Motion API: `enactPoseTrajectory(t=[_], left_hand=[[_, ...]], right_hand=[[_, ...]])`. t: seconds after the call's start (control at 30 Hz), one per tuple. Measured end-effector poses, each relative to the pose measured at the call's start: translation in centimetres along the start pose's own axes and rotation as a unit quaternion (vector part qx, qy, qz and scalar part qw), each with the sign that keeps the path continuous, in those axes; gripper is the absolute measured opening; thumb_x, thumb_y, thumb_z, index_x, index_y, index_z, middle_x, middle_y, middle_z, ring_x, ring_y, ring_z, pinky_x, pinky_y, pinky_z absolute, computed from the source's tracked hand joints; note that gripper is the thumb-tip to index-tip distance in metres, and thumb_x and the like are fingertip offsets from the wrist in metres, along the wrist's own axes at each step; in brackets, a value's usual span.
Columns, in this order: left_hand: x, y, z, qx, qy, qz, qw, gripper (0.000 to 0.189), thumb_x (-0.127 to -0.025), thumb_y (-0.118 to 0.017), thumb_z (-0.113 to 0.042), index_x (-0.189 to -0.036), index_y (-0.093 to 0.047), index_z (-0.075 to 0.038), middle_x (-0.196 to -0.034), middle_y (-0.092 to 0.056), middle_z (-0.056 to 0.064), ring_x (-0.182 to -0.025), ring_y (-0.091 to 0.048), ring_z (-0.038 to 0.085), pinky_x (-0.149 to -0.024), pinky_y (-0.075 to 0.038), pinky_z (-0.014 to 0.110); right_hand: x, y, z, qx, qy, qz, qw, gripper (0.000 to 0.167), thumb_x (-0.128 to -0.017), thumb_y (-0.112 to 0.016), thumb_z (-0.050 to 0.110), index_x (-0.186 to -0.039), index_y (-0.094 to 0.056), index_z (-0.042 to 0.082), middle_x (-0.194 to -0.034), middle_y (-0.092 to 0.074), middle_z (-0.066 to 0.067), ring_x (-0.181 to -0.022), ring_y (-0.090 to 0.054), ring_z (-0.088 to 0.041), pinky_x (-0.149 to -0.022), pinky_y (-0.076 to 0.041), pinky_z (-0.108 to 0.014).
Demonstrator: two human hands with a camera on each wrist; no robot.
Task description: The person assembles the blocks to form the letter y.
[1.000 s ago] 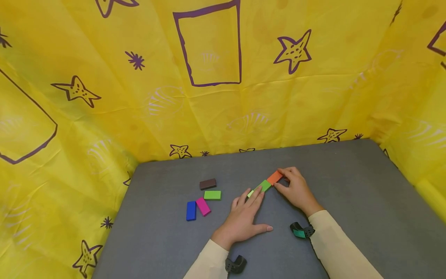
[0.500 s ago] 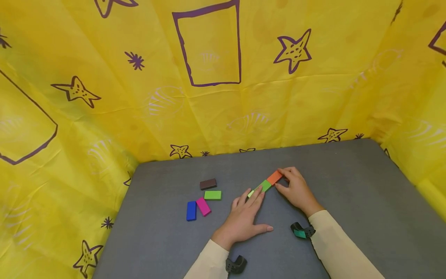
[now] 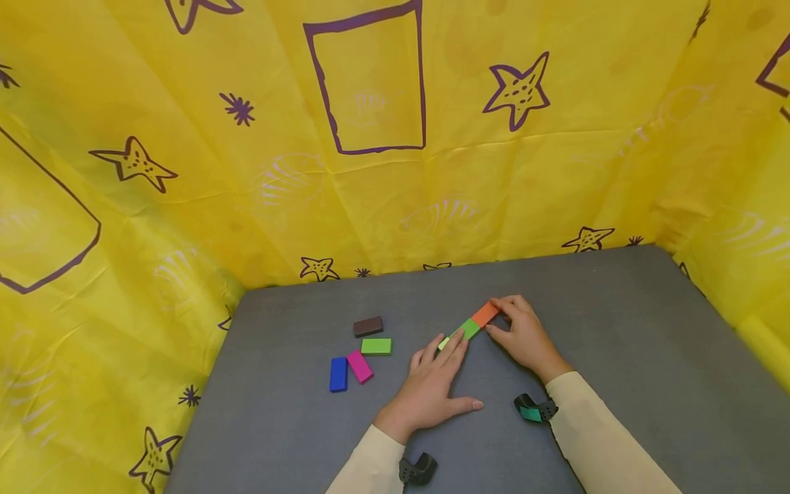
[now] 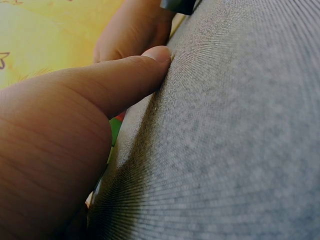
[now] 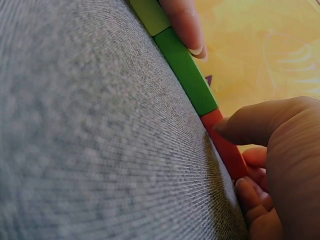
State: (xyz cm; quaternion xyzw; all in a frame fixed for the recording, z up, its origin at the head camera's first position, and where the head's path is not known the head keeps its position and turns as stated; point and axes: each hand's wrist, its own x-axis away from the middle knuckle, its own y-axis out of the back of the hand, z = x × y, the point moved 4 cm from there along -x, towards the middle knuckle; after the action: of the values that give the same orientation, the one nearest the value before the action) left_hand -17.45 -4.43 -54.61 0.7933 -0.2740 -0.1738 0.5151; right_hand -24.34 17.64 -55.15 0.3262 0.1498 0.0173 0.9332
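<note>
Three flat blocks lie end to end in a slanting row: a light green block (image 5: 149, 15), a green block (image 5: 187, 72) and an orange block (image 3: 485, 314). My right hand (image 3: 526, 337) pinches the orange block at the far right end, its thumb on the near side. The left hand (image 3: 424, 396) lies palm down with fingers straight, fingertips resting on the green blocks and hiding part of them. Its thumb stretches out over the table. In the left wrist view, that thumb (image 4: 135, 75) covers most of the row.
To the left of the row lie a dark brown block (image 3: 368, 326), another light green block (image 3: 376, 346), a pink block (image 3: 361, 367) and a blue block (image 3: 338, 374). The grey table (image 3: 278, 439) meets a yellow patterned cloth (image 3: 382, 206) at the back and sides.
</note>
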Motion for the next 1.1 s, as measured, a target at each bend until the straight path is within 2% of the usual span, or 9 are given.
enactPoseTrajectory(t=[0.4,0.6,0.7,0.8,0.93,1.03,1.1], left_hand=[[0.2,0.1,-0.2,0.011,0.003,-0.001,0.9999,0.105,-0.097,-0.073,-0.068,-0.175,-0.022,-0.019,-0.182,-0.002,-0.009,-0.165,-0.01,0.031,-0.119,-0.028,0.059],[0.2,0.2,0.0,0.068,0.016,-0.013,0.9975,0.117,-0.088,-0.088,-0.059,-0.176,-0.015,-0.034,-0.182,0.002,-0.004,-0.165,-0.003,0.032,-0.118,-0.025,0.068],[0.2,0.3,0.3,0.11,0.021,-0.031,0.9932,0.126,-0.083,-0.094,-0.055,-0.176,-0.012,-0.036,-0.182,0.001,-0.003,-0.165,-0.004,0.032,-0.118,-0.022,0.073],[0.2,0.4,0.8,0.179,0.029,-0.065,0.9813,0.124,-0.085,-0.094,-0.052,-0.177,-0.013,-0.032,-0.183,-0.005,-0.003,-0.164,-0.007,0.032,-0.117,-0.019,0.076],[0.4,0.7,1.6,0.283,0.055,-0.115,0.9505,0.113,-0.09,-0.089,-0.051,-0.177,-0.018,-0.032,-0.18,-0.017,-0.011,-0.162,-0.015,0.028,-0.117,-0.022,0.076],[0.6,0.9,2.0,0.333,0.071,-0.136,0.9305,0.11,-0.09,-0.088,-0.051,-0.176,-0.021,-0.034,-0.176,-0.023,-0.016,-0.16,-0.019,0.024,-0.117,-0.027,0.073],[0.7,1.0,2.2,0.357,0.071,-0.144,0.9202,0.108,-0.091,-0.088,-0.049,-0.176,-0.022,-0.035,-0.175,-0.026,-0.015,-0.159,-0.021,0.022,-0.119,-0.029,0.069]], right_hand=[[0.3,0.3,0.3,-0.002,-0.003,-0.002,1.0,0.056,-0.096,-0.082,0.004,-0.146,-0.061,-0.011,-0.13,-0.058,-0.025,-0.111,-0.058,-0.04,-0.097,-0.049,-0.059],[0.5,0.3,0.1,-0.008,-0.003,-0.004,1.0,0.059,-0.096,-0.082,0.004,-0.149,-0.059,-0.008,-0.131,-0.058,-0.025,-0.11,-0.059,-0.039,-0.098,-0.05,-0.057],[0.7,0.3,0.1,-0.015,-0.001,-0.007,0.9999,0.059,-0.096,-0.083,0.005,-0.15,-0.059,-0.006,-0.133,-0.058,-0.025,-0.112,-0.058,-0.039,-0.098,-0.049,-0.057],[1.0,0.3,0.3,-0.018,0.011,-0.011,0.9997,0.06,-0.096,-0.084,0.008,-0.15,-0.06,-0.004,-0.137,-0.057,-0.025,-0.118,-0.055,-0.042,-0.099,-0.047,-0.06],[1.6,0.2,0.6,-0.017,0.037,-0.011,0.9991,0.063,-0.095,-0.086,0.012,-0.151,-0.06,-0.001,-0.146,-0.054,-0.026,-0.132,-0.047,-0.047,-0.107,-0.041,-0.067],[2.1,0.1,0.9,-0.02,0.048,-0.002,0.9986,0.066,-0.096,-0.085,0.015,-0.153,-0.058,0.0,-0.155,-0.05,-0.025,-0.142,-0.041,-0.049,-0.112,-0.033,-0.071],[2.4,0.0,1.2,-0.022,0.051,0.007,0.9985,0.068,-0.096,-0.085,0.017,-0.155,-0.056,0.0,-0.16,-0.046,-0.024,-0.147,-0.037,-0.049,-0.114,-0.03,-0.073]])
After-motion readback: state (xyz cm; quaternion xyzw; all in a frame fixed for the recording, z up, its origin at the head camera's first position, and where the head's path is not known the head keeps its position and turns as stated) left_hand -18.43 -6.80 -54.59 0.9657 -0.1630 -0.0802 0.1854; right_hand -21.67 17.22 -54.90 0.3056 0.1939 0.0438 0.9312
